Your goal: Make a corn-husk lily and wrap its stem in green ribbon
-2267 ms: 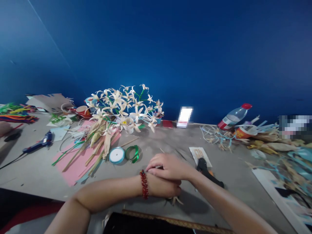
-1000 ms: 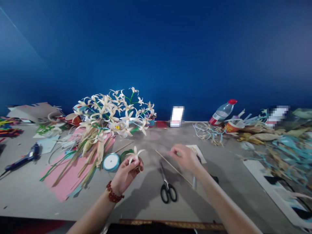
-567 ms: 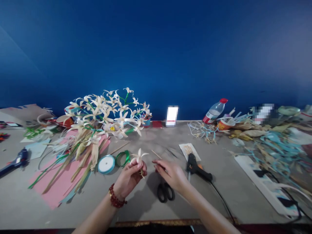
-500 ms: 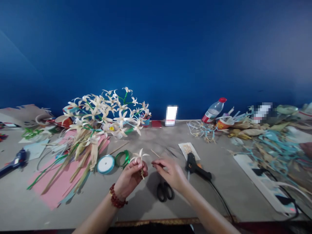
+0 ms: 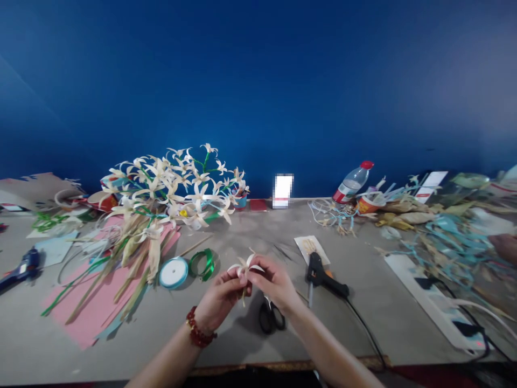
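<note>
Between my fingers is a small handmade white flower [image 5: 244, 265] with long curved petals and a short pale stem pointing down. My left hand [image 5: 226, 296], with a red bead bracelet at the wrist, pinches it near the base. My right hand [image 5: 277, 283] is closed at the flower's petals, thumb and fingertips touching it from the right; its fingertips partly hide the bloom. Black-handled scissors [image 5: 266, 318] lie on the table just below my hands. To the left are a roll of blue-edged ribbon [image 5: 173, 272] and a green ribbon roll [image 5: 203, 264].
A large bunch of white flowers [image 5: 197, 194] stands at the back left above pink paper [image 5: 86, 318]. On the right lie a black glue gun [image 5: 327, 277] with its cord, a white power strip [image 5: 434, 304] and a tilted bottle [image 5: 353, 183]. Another person's hand [image 5: 503, 248] shows at the right edge.
My right hand has moved left and joined the left one at the flower, closing on its petals. My left hand has shifted slightly right and down with the flower.
</note>
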The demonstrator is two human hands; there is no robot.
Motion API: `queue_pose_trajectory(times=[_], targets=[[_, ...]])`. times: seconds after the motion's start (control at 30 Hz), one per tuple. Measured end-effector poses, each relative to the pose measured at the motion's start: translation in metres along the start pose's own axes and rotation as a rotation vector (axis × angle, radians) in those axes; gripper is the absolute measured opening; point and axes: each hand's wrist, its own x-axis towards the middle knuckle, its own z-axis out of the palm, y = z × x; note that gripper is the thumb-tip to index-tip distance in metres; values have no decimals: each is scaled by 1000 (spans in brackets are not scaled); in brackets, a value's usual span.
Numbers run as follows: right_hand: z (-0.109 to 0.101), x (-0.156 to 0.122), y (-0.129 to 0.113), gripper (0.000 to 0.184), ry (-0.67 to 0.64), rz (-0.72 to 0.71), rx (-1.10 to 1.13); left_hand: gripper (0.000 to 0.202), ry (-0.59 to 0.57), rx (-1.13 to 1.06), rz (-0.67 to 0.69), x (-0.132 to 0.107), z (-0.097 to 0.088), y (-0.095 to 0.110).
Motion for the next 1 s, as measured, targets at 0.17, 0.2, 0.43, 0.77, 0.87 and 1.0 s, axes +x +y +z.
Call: queue_pose_trajectory(times=[0.17, 0.2, 0.43, 0.77, 0.87, 1.0], targets=[[5, -3, 4, 23, 88, 60, 170, 15, 15, 32, -7, -1, 4, -1], [5, -4, 5, 23, 105, 68, 184, 16, 21, 41, -4, -1, 4, -1], [9, -7, 12, 29, 216, 66, 214, 19, 62, 209, 115, -5, 8, -1], [10, -6, 18, 31, 277, 37, 177, 24, 172, 472, 236, -2, 8, -4], [11, -6, 16, 30, 279, 33, 161, 17, 227, 632, 346, -4, 7, -4], [11, -6, 16, 30, 263, 29, 135, 9, 291, 756, 461, -7, 8, -6]])
